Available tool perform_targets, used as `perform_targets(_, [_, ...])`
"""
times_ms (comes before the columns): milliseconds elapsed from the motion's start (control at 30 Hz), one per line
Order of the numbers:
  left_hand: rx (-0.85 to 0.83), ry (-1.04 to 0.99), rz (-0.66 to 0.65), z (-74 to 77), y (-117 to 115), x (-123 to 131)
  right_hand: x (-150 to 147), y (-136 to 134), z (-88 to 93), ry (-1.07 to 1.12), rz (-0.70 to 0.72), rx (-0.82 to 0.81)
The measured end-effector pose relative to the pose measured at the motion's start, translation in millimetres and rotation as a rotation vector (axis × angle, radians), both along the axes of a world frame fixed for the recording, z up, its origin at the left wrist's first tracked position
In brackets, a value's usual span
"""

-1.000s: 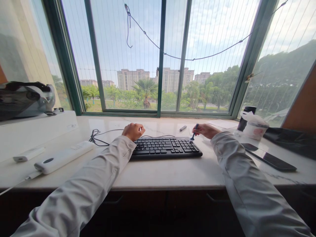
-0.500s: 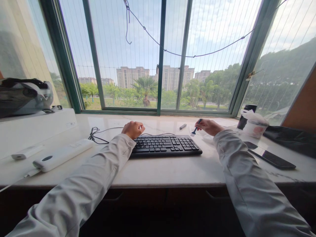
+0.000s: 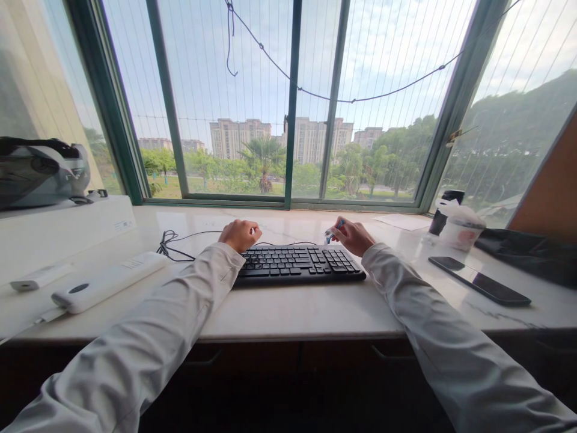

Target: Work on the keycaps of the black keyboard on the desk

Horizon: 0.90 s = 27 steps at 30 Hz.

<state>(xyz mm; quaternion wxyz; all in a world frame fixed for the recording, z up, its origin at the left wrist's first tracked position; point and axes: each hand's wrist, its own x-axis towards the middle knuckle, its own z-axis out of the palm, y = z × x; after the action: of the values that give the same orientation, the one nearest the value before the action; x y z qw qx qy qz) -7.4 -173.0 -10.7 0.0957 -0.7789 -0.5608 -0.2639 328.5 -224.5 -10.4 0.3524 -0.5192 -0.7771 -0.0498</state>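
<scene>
A black keyboard (image 3: pixel 297 264) lies on the white marble counter. At its far left corner is my left hand (image 3: pixel 241 235), its fingers curled in; what is inside them, if anything, is hidden. The left sleeve covers the keyboard's left end. My right hand (image 3: pixel 355 236) pinches a small blue brush (image 3: pixel 335 231) just beyond the far edge of the number pad. Its tip points down and to the left. A small silvery object (image 3: pixel 327 233) shows right beside the brush, partly covered by it.
A dark phone (image 3: pixel 480 281) lies at right, with a bagged cup (image 3: pixel 462 228) and a black bottle (image 3: pixel 444 211) behind it. At left are a white power strip (image 3: pixel 108 282), a bundled black cable (image 3: pixel 170 245) and a white box (image 3: pixel 67 234) carrying a headset (image 3: pixel 42 173).
My right hand has moved left with the brush, from right of the keyboard to behind its number pad. The left hand keeps its place at the corner. The view has shifted slightly.
</scene>
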Motion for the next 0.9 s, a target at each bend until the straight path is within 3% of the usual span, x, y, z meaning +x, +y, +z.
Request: perform_targets(900, [-0.005, 0.015, -0.004, -0.4, 1.4, -1.5, -9.8, -16.0, 7.1, -0.057, 0.086, -0.089])
